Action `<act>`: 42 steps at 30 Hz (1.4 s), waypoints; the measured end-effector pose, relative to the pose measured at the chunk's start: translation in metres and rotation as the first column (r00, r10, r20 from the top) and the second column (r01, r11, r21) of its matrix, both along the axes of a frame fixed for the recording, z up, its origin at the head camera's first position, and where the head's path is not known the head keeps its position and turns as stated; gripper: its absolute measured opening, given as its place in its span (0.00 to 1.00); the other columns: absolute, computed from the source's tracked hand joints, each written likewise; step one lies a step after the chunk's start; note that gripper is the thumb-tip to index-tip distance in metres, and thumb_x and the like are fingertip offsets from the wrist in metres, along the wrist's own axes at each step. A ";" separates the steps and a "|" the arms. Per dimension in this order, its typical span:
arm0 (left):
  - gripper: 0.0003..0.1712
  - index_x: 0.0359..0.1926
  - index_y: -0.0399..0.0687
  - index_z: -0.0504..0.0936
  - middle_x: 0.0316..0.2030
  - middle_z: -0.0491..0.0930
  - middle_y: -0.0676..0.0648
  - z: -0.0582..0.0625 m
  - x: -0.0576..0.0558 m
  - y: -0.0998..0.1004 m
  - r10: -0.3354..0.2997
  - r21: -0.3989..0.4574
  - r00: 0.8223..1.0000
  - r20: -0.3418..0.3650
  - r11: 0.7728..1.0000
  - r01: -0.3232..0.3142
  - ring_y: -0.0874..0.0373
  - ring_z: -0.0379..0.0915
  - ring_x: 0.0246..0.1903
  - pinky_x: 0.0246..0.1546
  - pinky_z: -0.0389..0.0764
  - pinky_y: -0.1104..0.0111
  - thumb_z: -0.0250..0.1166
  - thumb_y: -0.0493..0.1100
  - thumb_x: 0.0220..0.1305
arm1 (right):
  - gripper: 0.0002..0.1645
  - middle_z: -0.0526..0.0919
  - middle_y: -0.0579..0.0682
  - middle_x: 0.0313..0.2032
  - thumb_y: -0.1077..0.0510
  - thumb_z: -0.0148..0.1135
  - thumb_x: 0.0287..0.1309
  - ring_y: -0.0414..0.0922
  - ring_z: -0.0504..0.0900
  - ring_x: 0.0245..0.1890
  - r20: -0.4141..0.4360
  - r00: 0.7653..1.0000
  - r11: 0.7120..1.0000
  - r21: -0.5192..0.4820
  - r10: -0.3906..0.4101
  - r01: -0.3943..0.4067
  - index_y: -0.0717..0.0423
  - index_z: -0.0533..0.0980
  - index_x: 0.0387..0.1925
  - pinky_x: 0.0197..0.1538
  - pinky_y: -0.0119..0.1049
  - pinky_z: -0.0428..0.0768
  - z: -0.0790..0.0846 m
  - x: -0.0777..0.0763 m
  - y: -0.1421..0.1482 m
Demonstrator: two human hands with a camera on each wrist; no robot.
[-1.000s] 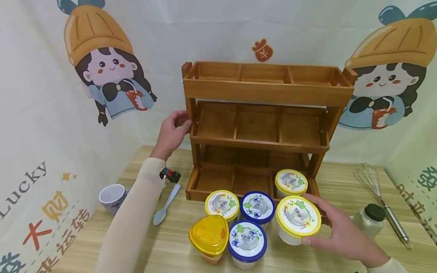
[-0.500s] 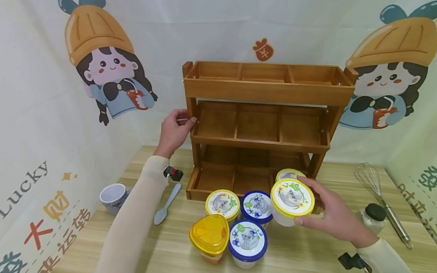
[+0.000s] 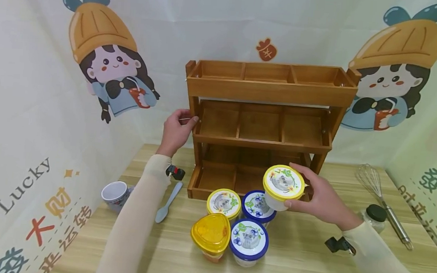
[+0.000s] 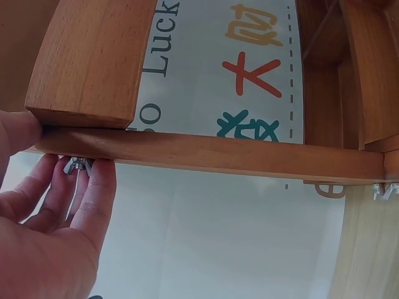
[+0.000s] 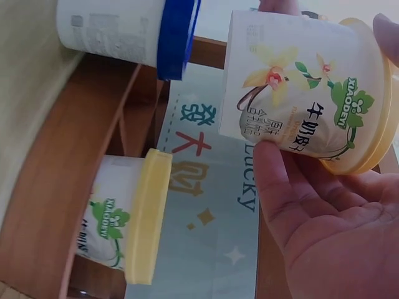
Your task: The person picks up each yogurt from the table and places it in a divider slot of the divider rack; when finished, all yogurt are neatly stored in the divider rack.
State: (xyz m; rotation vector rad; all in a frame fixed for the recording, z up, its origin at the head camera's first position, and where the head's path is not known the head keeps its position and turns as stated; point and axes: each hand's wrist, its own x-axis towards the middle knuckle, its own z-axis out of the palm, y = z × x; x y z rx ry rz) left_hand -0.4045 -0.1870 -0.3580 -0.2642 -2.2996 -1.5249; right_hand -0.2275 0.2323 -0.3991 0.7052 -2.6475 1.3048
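Note:
My right hand (image 3: 323,200) grips a yellow-lidded dessert tub (image 3: 283,182), raised in front of the rack's lowest tier and overlapping a blue-lidded tub in the head view. Vanilla flowers decorate its side in the right wrist view. A second yellow-lidded tub (image 5: 112,218) sits in the lowest tier, hidden behind the held tub in the head view. My left hand (image 3: 175,131) holds the left side of the three-tier wooden rack (image 3: 270,92). In the left wrist view its thumb lies on one face of the post (image 4: 206,152) and its fingers on the other, around a wing nut (image 4: 78,164).
In front of the rack stand another yellow-lidded tub (image 3: 224,203), two blue-lidded tubs (image 3: 249,239) and a container with a rounded triangular amber lid (image 3: 211,234). A spoon (image 3: 168,203) and cup (image 3: 115,195) lie left; a jar (image 3: 375,217) and whisk (image 3: 384,201) are right.
My right hand has carried the yellow-lidded tub up and to the left, toward the rack. The left hand stays at the rack's side, its thumb slightly further over the post.

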 end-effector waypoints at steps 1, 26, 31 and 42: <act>0.28 0.65 0.43 0.78 0.62 0.81 0.40 0.000 0.000 0.000 -0.003 0.001 1.000 0.002 1.000 0.003 0.45 0.80 0.62 0.63 0.83 0.51 0.67 0.55 0.74 | 0.57 0.77 0.59 0.68 0.51 0.82 0.55 0.56 0.83 0.58 -0.001 1.000 1.000 -0.001 -0.005 0.005 0.57 0.60 0.80 0.50 0.38 0.88 0.001 -0.003 -0.001; 0.31 0.67 0.42 0.76 0.63 0.79 0.39 -0.001 -0.002 -0.004 -0.035 0.002 0.999 0.037 0.999 0.034 0.45 0.78 0.64 0.65 0.81 0.51 0.66 0.57 0.74 | 0.62 0.75 0.61 0.69 0.41 0.80 0.55 0.60 0.78 0.65 0.060 0.992 0.991 0.085 -0.107 0.101 0.57 0.57 0.81 0.65 0.59 0.82 -0.012 -0.067 -0.046; 0.31 0.67 0.41 0.76 0.63 0.79 0.39 -0.001 -0.002 -0.004 -0.039 0.013 0.999 0.030 0.999 0.039 0.44 0.78 0.64 0.64 0.81 0.51 0.67 0.56 0.74 | 0.61 0.74 0.63 0.70 0.41 0.80 0.55 0.61 0.77 0.67 0.049 0.992 0.984 0.139 -0.118 0.110 0.61 0.58 0.80 0.70 0.61 0.77 -0.018 -0.075 -0.053; 0.31 0.68 0.42 0.76 0.64 0.79 0.39 0.000 -0.001 -0.003 -0.039 0.013 0.998 0.041 0.999 0.039 0.45 0.78 0.64 0.65 0.81 0.51 0.67 0.56 0.74 | 0.58 0.79 0.64 0.65 0.42 0.79 0.56 0.59 0.82 0.62 0.046 0.996 0.982 0.178 -0.075 0.065 0.65 0.60 0.77 0.68 0.58 0.78 -0.033 -0.089 -0.070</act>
